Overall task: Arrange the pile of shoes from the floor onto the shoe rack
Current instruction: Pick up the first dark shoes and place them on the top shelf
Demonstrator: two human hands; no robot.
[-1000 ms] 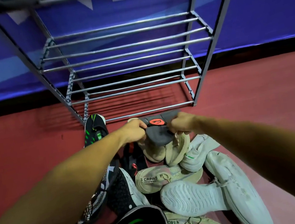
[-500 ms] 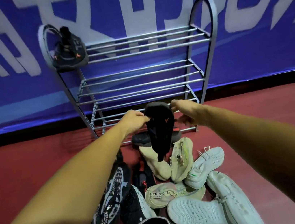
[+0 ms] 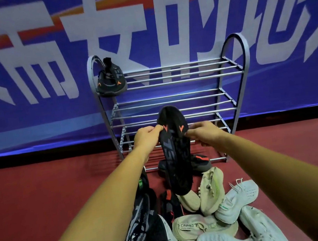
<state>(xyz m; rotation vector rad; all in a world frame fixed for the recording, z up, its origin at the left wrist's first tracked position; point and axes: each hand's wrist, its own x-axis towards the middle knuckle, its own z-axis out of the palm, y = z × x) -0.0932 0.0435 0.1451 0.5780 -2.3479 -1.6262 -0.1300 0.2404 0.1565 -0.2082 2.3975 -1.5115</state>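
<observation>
The black shoe (image 3: 176, 152) has risen since a moment ago, now upright before the lower shelves of the shoe rack (image 3: 179, 81). The left hand (image 3: 146, 138) and right hand (image 3: 203, 134) pinch its sides with curled fingers. The pile of shoes (image 3: 211, 192) is partly hidden, cut off below. 1 dark shoe (image 3: 111, 82) sits on the top shelf.

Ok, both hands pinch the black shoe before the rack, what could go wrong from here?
The black shoe hangs from edge pinches by the left hand and right hand; it might slip onto the pile. The shoe rack has spaced bars, so a toe could dip through. The top-shelf shoe overhangs; a bump may dislodge it.
</observation>
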